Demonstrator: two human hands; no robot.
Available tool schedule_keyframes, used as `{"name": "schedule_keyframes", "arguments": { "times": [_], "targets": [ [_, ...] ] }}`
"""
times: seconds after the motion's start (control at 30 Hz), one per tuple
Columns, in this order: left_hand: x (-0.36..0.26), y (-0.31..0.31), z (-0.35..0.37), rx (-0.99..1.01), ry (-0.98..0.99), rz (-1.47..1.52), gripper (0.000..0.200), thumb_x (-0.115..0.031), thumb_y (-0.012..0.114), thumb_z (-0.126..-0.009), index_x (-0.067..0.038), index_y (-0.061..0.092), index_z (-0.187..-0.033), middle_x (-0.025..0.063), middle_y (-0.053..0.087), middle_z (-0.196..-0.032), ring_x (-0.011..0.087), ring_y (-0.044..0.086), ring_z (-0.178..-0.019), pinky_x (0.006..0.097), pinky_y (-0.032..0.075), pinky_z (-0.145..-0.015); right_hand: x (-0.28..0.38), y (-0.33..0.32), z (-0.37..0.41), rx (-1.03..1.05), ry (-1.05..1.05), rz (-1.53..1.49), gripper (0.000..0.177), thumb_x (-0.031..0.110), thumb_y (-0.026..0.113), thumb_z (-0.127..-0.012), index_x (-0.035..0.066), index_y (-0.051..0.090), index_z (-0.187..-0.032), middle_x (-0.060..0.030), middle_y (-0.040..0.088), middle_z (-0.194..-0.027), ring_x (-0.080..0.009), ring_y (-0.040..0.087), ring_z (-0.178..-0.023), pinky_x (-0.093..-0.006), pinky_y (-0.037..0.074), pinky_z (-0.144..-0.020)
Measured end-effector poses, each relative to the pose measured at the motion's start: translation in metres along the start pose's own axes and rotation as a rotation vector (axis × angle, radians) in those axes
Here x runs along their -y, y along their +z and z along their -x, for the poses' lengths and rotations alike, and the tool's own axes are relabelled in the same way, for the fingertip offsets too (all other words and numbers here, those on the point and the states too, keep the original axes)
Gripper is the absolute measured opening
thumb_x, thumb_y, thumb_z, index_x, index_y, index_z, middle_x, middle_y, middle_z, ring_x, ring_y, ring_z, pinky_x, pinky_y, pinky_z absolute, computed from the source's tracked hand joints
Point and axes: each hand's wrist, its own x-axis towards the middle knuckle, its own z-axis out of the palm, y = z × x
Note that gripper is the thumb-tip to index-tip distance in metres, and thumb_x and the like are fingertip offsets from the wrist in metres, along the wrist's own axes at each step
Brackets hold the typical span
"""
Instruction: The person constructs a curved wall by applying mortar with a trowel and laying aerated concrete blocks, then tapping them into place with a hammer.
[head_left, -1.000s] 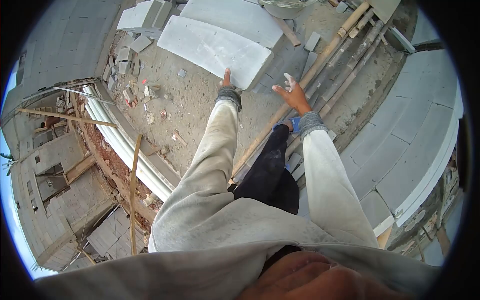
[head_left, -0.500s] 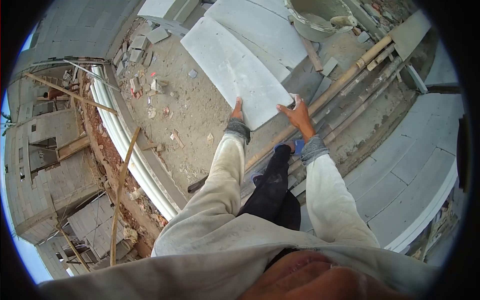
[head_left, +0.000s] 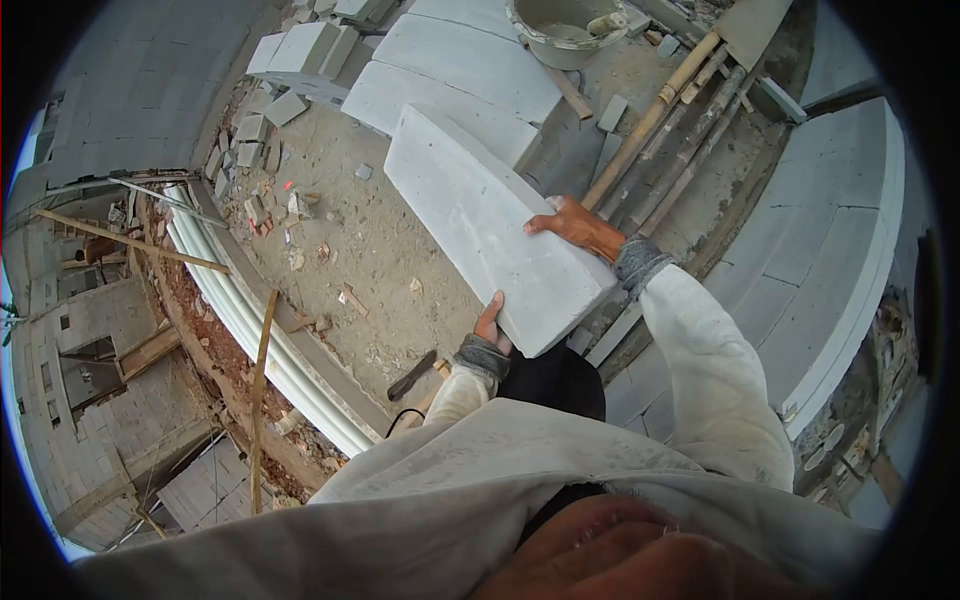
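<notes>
A long, pale lightweight concrete block [head_left: 480, 215] is held in front of my body, its near end close to my waist. My left hand [head_left: 490, 325] grips its left edge, thumb on top and the other fingers hidden beneath. On the right edge my right hand [head_left: 577, 226] is closed round the block, thumb lying across the upper face. Behind the held block, a stack of similar blocks [head_left: 465, 60] stands on the dusty floor.
A mortar bucket [head_left: 560, 50] with a tool handle at its rim stands beyond the stack. Bamboo poles [head_left: 650, 125] lie to the right, along a block wall [head_left: 820, 240]. White pipes [head_left: 265, 335] run at the left, near a wooden stick [head_left: 262, 400]. Rubble [head_left: 250, 130] litters the far floor.
The block has come off the stack and nearer to my body. My right hand has shifted from its near corner to farther along the right edge; the view has also turned.
</notes>
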Motion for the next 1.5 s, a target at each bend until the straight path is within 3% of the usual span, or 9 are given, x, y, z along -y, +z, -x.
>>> {"name": "schedule_keyframes", "arguments": {
  "times": [0.17,0.27,0.37,0.67,0.9,1.03,1.1,1.37,1.5],
  "targets": [
    [0.039,0.048,0.045,0.417,-0.104,0.067,0.087,-0.053,0.062,-0.081,0.0,0.025,-0.139,0.0176,0.037,-0.139,0.0343,0.036,-0.128,0.0525,0.029,-0.106,0.077,0.005,0.131,-0.167,-0.082,0.613,0.087,0.041,0.077,-0.055,-0.019,0.046,-0.112,-0.0305,0.06,-0.094,-0.0354,0.063,-0.088,-0.0371,0.051,-0.072],
    [0.041,0.093,0.05,0.11,-0.514,0.148,0.123,-0.092,0.035,-0.061,-0.003,0.017,-0.144,0.0196,0.026,-0.146,0.0374,0.026,-0.134,0.0561,0.021,-0.108,0.114,0.037,0.236,-0.216,-0.035,0.888,0.086,0.037,0.077,-0.055,-0.021,0.046,-0.11,-0.0306,0.061,-0.086,-0.0351,0.065,-0.079,-0.0386,0.052,-0.068],
    [0.052,0.069,-0.066,0.433,-0.012,0.331,0.1,-0.083,0.033,-0.074,-0.007,0.03,-0.14,0.0154,0.033,-0.143,0.034,0.036,-0.128,0.0524,0.03,-0.105,0.107,0.063,0.325,-0.334,-0.03,0.973,0.085,0.036,0.076,-0.056,-0.021,0.044,-0.11,-0.0317,0.06,-0.086,-0.0359,0.064,-0.071,-0.0397,0.053,-0.063],
    [0.17,0.117,-0.008,0.729,-0.445,-0.539,0.095,-0.082,0.039,-0.073,-0.014,0.032,-0.14,0.0107,0.039,-0.135,0.0276,0.045,-0.116,0.0481,0.038,-0.099,0.007,0.152,0.518,-0.852,0.194,0.805,0.092,0.033,0.077,-0.054,-0.018,0.039,-0.12,-0.0268,0.06,-0.09,-0.0347,0.064,-0.069,-0.0371,0.052,-0.06],
    [0.235,0.144,0.073,0.77,-0.862,-0.868,0.094,-0.081,0.04,-0.074,-0.014,0.031,-0.14,0.0105,0.039,-0.135,0.0279,0.044,-0.117,0.0483,0.037,-0.099,-0.009,0.193,0.573,-1.145,0.406,0.651,0.092,0.037,0.078,-0.055,-0.013,0.04,-0.122,-0.0237,0.057,-0.105,-0.0336,0.064,-0.082,-0.0354,0.05,-0.073],
    [0.246,0.176,0.077,0.795,-1.01,-0.966,0.094,-0.081,0.04,-0.074,-0.014,0.031,-0.14,0.0105,0.039,-0.135,0.0281,0.043,-0.118,0.0483,0.037,-0.099,0.008,0.199,0.567,-1.131,0.783,0.601,0.098,0.04,0.079,-0.061,-0.009,0.032,-0.132,-0.0279,0.045,-0.127,-0.0404,0.051,-0.113,-0.0543,0.041,-0.093],
    [0.249,0.198,0.076,0.803,-1.079,-0.999,0.094,-0.081,0.04,-0.074,-0.014,0.031,-0.14,0.0104,0.039,-0.135,0.0282,0.043,-0.118,0.0484,0.037,-0.099,0.027,0.158,0.542,-1.442,0.565,0.367,0.101,0.039,0.079,-0.062,-0.007,0.029,-0.137,-0.03,0.037,-0.135,-0.0426,0.041,-0.124,-0.063,0.031,-0.099],
    [0.294,0.332,0.143,0.937,-1.333,-0.744,0.093,-0.08,0.041,-0.074,-0.015,0.031,-0.14,0.0103,0.038,-0.136,0.0286,0.042,-0.119,0.0486,0.037,-0.099,0.024,0.101,0.527,-1.692,0.507,0.416,0.109,0.025,0.079,-0.046,-0.006,0.028,-0.138,-0.0213,0.062,-0.095,-0.0259,0.064,-0.065,-0.031,0.047,-0.048],
    [0.308,0.371,0.189,0.969,-1.447,-0.547,0.093,-0.08,0.041,-0.074,-0.015,0.031,-0.14,0.0102,0.038,-0.136,0.0287,0.042,-0.12,0.0486,0.037,-0.099,0.045,0.103,0.572,-1.739,0.522,0.265,0.074,0.03,0.071,-0.065,-0.008,0.039,-0.119,-0.0247,0.059,-0.086,-0.0374,0.06,-0.073,-0.0421,0.048,-0.062]
  ]
}}
